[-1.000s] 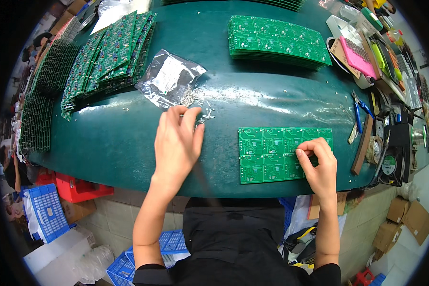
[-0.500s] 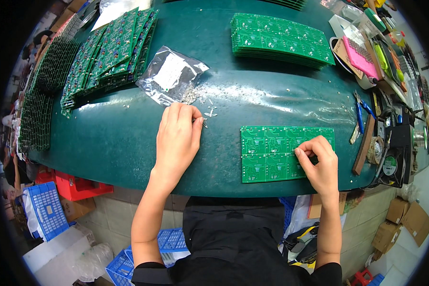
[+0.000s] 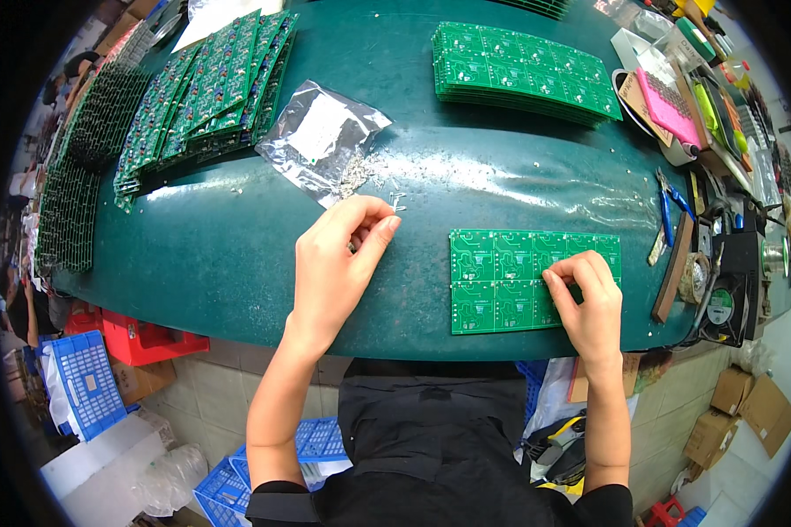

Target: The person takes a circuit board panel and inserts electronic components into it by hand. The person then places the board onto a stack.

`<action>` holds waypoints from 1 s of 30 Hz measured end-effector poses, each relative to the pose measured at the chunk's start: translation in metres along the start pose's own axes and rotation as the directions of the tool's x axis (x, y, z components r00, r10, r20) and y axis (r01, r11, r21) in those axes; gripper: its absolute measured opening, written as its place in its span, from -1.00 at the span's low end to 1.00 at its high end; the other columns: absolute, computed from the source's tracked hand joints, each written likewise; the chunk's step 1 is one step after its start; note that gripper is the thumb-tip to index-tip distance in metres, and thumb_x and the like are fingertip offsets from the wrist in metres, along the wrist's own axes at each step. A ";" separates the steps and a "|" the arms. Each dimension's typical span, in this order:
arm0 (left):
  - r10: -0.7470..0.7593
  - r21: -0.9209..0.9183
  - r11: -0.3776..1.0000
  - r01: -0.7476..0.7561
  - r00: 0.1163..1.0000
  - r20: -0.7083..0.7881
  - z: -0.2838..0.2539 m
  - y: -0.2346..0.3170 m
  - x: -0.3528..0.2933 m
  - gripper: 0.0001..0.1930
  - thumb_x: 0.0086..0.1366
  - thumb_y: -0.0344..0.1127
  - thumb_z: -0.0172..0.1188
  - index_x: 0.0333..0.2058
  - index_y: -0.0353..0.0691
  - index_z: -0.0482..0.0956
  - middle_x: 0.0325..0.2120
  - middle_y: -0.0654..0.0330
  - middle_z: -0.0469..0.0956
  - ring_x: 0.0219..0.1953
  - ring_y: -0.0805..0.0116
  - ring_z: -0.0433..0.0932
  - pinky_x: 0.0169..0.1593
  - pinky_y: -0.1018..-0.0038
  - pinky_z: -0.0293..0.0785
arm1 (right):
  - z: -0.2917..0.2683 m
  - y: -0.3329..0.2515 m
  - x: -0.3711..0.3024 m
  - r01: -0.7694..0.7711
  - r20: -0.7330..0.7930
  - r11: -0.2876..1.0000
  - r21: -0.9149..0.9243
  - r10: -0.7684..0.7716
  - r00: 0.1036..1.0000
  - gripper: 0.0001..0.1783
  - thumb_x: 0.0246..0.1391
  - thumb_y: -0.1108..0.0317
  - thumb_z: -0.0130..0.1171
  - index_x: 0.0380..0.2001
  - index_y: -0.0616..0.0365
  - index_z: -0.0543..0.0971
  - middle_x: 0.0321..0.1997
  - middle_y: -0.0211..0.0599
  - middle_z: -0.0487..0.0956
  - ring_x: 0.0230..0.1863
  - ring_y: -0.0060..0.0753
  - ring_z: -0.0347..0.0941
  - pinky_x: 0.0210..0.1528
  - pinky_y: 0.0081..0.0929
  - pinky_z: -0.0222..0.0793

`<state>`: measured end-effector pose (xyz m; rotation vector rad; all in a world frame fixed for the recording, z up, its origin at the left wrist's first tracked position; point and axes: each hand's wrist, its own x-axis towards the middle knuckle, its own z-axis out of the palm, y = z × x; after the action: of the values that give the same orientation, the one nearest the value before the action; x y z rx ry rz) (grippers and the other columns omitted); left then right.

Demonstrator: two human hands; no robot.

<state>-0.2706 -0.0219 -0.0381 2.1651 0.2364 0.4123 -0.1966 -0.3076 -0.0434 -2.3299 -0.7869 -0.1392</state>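
On the green desk (image 3: 237, 246), two hands work at a circuit board panel (image 3: 510, 277).
Left hand (image 3: 338, 263) pinches a tiny metal part (image 3: 398, 204) left of the panel; right hand (image 3: 589, 299), fingers pressed together, rests on the panel's right half, nearer. Panel's long axis runs left-right.

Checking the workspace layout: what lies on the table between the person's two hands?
In the head view, only bare green tabletop separates the left hand from the flat green circuit board panel under the right hand.
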 end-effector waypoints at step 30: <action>-0.010 -0.521 0.783 0.340 0.845 0.535 0.063 0.060 -0.009 -0.68 0.32 -0.51 0.19 0.04 -0.27 0.43 -0.33 0.22 0.61 -0.21 0.51 0.60 -0.11 0.56 0.50 | -0.024 -0.022 -0.001 -0.116 0.034 0.966 0.233 0.111 0.993 -0.86 0.01 0.56 0.32 -0.31 0.25 0.64 -0.29 -0.23 0.61 -0.24 -0.26 0.55 -0.15 -0.37 0.46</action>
<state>-0.2537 -0.1069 -0.0257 1.5175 0.0036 -0.2001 -0.2076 -0.3102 -0.0123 -2.1472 -0.6405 0.0272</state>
